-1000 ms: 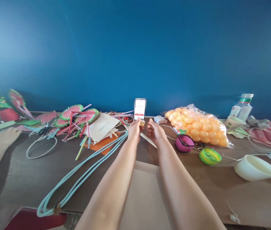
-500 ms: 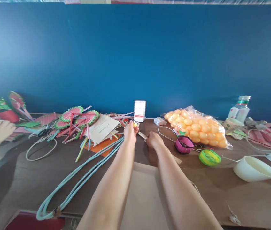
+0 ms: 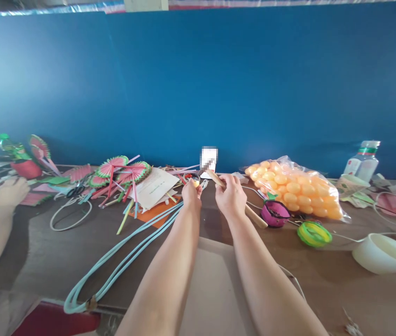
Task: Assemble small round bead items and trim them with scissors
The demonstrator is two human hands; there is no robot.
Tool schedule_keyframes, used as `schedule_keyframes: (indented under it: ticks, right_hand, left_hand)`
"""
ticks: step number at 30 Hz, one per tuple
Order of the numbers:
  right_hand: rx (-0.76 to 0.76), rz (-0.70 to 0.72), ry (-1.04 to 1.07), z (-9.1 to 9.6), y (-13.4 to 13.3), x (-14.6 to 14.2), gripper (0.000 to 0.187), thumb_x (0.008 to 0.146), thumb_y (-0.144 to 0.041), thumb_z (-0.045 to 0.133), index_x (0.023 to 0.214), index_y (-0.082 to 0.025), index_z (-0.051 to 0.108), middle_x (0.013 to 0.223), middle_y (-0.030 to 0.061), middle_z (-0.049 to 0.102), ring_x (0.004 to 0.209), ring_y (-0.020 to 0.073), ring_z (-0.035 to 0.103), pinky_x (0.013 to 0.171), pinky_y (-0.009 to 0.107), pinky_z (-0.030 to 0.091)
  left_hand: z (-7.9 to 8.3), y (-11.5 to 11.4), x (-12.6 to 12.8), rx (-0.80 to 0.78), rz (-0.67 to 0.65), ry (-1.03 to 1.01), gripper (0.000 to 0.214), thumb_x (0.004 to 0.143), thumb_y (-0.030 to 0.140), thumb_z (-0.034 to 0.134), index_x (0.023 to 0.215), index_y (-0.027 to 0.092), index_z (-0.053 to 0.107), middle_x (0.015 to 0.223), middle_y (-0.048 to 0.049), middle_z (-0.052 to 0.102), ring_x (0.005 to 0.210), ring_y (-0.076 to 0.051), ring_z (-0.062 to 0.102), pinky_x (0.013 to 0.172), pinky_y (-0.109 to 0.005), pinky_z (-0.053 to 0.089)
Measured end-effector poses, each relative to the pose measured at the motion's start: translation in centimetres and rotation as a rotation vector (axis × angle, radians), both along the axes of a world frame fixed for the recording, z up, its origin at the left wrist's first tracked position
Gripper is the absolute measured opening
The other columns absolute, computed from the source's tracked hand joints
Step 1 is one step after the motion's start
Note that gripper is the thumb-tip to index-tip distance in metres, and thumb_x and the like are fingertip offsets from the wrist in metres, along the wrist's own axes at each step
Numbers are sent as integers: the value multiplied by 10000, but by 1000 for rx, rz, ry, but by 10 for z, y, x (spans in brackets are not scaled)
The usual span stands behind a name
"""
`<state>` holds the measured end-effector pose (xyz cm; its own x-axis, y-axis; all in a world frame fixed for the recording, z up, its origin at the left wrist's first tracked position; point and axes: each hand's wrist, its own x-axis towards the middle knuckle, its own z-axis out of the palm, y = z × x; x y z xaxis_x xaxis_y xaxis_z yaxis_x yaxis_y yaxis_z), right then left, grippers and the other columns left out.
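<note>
My left hand (image 3: 191, 195) is closed around a small yellow-orange egg-like piece (image 3: 195, 183), similar in colour to those in the bag. Across from it, my right hand (image 3: 232, 195) grips a long wooden-handled tool (image 3: 257, 217). The tool's dark grey front end points up and left, overlapping a lit phone (image 3: 208, 156) that stands against the blue wall. That end is pixelated, so I cannot tell its exact kind. Between my forearms a beige board (image 3: 212, 275) lies at the table's near edge.
A clear bag of orange plastic eggs (image 3: 296, 189) lies right, near a purple mesh pouch (image 3: 274, 213), a green-yellow ring (image 3: 314, 234) and a white cup (image 3: 383, 254). Pale blue tubing (image 3: 114, 268) and paper fans (image 3: 133, 172) lie left. Another person's hand (image 3: 7, 193) is at far left.
My right hand has risen and turned, bringing the tool's dark end up in front of the phone. The left hand stays closed on the small piece. The view has shifted slightly left.
</note>
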<state>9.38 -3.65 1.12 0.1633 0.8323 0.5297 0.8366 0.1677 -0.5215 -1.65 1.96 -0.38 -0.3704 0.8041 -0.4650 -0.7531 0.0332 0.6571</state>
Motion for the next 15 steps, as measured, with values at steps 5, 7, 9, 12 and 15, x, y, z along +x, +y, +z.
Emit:
schedule_keyframes:
  ticks: [5,7,9,12,15]
  right_hand:
    - [-97,40,-77,-8,4,-4,232,860,-197,560,1073,-261,627,1121,56,633,944,220,600,722,305,406]
    - [-80,23,-65,-9,5,-4,238,865,-202,558,1087,-254,626,1133,66,632,963,225,600,735,311,412]
    - [-51,7,-51,-9,5,-5,240,875,-211,548,1101,-246,622,1139,76,629,980,230,598,747,313,416]
    - [-69,23,-64,-9,4,-5,228,873,-209,552,1084,-255,624,1120,65,630,965,225,599,743,310,414]
    - [-87,32,-77,-10,4,-5,215,870,-205,561,1067,-260,627,1114,57,632,958,222,601,740,308,411]
  left_hand:
    - [-2,-1,1,-13,0,19,118,949,266,567,877,174,581,753,-17,590,558,-73,563,555,-163,486]
    - [-3,-1,2,-15,9,22,114,943,261,579,884,164,582,771,-18,593,561,-67,562,578,-165,492]
    - [-4,0,2,-4,23,24,104,940,254,585,899,159,586,779,-15,594,561,-61,557,597,-168,501]
    - [-4,1,1,-1,19,15,113,948,257,572,899,156,584,774,-13,593,560,-61,559,592,-168,503]
    - [-5,2,1,-2,20,12,137,948,269,571,879,151,577,772,-24,597,555,-63,564,570,-168,496]
